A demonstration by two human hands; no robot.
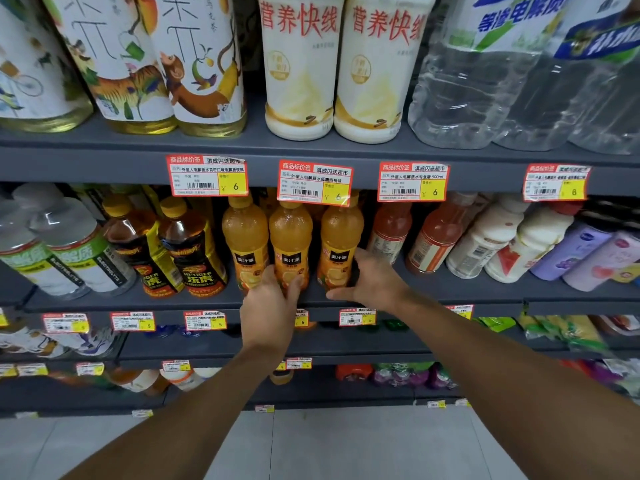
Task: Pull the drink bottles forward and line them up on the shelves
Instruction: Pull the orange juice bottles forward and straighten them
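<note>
The left hand [268,303] curls round the middle orange bottle [290,237], the right hand [367,282] round the right orange bottle [341,233], both standing near the shelf [457,289] edge; this row looks nearly fronted; the rows alongside likely remain.

Even indoor light, moderately bright. Shelf undersides shadowed. Strong wide-angle bending at edges. Lower shelves [311,351] and right-side bottles [581,251] motion-blurred; centre sharp.
</note>
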